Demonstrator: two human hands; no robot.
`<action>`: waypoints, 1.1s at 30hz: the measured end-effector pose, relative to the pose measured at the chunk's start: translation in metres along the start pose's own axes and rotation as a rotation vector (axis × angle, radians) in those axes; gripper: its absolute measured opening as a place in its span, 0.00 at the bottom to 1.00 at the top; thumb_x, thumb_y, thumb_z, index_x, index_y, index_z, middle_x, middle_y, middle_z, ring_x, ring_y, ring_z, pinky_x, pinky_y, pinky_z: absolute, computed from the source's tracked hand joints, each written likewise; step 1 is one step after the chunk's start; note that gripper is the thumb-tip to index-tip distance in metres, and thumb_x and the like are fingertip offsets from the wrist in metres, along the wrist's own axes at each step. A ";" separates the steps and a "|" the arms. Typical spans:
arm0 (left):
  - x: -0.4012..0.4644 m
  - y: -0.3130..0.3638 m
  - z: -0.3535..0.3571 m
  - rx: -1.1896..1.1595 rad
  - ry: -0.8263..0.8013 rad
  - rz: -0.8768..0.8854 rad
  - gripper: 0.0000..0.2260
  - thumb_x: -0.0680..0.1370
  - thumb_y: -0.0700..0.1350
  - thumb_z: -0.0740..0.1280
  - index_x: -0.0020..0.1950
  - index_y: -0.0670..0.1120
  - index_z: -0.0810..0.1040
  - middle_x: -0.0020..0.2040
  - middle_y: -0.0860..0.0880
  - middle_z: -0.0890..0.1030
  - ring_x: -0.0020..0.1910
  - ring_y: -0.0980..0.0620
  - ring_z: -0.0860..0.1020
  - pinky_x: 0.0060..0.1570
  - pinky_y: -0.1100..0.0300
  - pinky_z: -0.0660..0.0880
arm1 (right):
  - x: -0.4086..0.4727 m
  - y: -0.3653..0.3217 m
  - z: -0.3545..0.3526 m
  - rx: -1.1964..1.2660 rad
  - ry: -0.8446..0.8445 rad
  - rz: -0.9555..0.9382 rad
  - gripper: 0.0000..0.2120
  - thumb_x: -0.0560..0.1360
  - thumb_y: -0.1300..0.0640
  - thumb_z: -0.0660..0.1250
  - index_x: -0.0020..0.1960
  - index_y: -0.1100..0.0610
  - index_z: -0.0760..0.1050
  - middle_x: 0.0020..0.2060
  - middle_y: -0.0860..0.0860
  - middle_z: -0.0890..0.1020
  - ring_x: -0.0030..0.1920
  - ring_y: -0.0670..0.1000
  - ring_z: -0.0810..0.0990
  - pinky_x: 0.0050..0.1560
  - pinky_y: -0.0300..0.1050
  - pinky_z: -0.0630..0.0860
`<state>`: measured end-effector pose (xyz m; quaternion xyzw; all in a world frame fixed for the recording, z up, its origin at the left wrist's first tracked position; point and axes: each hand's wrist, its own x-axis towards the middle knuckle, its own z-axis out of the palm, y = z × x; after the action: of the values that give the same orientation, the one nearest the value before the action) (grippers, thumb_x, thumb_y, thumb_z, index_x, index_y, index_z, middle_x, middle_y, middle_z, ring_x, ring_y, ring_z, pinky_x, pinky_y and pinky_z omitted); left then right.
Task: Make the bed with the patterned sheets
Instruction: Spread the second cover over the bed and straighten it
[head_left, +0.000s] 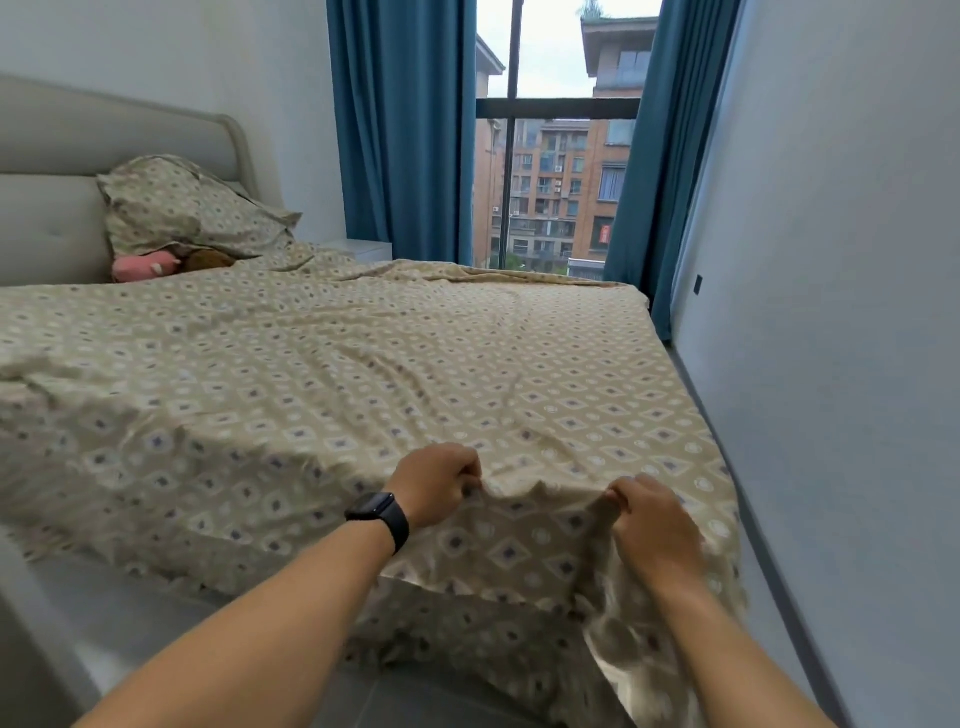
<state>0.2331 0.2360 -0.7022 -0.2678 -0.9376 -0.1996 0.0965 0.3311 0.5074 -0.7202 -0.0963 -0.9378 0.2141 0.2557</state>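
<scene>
A beige patterned sheet (332, 374) with small diamond motifs covers the bed and hangs over its foot end. My left hand (434, 480), with a black watch on its wrist, grips a fold of the sheet at the foot edge. My right hand (652, 525) pinches the same edge a little to the right, and the cloth between the hands is bunched and lifted. A pillow (192, 208) in the same pattern leans against the padded grey headboard (47, 156) at the far left.
A pink soft toy (143, 266) and a brown one (208, 258) lie under the pillow. Blue curtains (405, 130) frame a tall window at the back. A white wall (831, 312) runs close along the bed's right side, with a narrow strip of floor between.
</scene>
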 end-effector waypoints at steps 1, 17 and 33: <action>0.000 0.007 -0.006 -0.011 0.024 0.029 0.09 0.79 0.42 0.67 0.42 0.55 0.75 0.42 0.56 0.78 0.42 0.53 0.76 0.40 0.57 0.71 | 0.001 0.000 -0.008 0.025 0.057 -0.019 0.11 0.79 0.63 0.62 0.45 0.50 0.78 0.40 0.45 0.75 0.41 0.48 0.73 0.41 0.44 0.68; 0.002 0.024 -0.014 -0.010 -0.246 0.012 0.08 0.78 0.45 0.68 0.42 0.58 0.76 0.43 0.58 0.80 0.44 0.55 0.78 0.47 0.55 0.77 | -0.006 0.010 -0.059 -0.118 -0.192 -0.046 0.09 0.76 0.58 0.60 0.39 0.48 0.70 0.38 0.44 0.75 0.39 0.47 0.74 0.37 0.45 0.69; 0.007 0.061 0.055 0.004 -0.302 0.074 0.25 0.81 0.58 0.65 0.78 0.62 0.65 0.79 0.58 0.62 0.71 0.54 0.70 0.71 0.55 0.69 | -0.017 0.150 0.020 0.736 0.002 1.162 0.23 0.72 0.49 0.73 0.55 0.67 0.79 0.50 0.62 0.83 0.50 0.65 0.82 0.57 0.65 0.80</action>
<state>0.2564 0.3101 -0.7302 -0.3292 -0.9313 -0.1515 -0.0380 0.3456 0.6286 -0.8109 -0.4906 -0.6002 0.6210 0.1162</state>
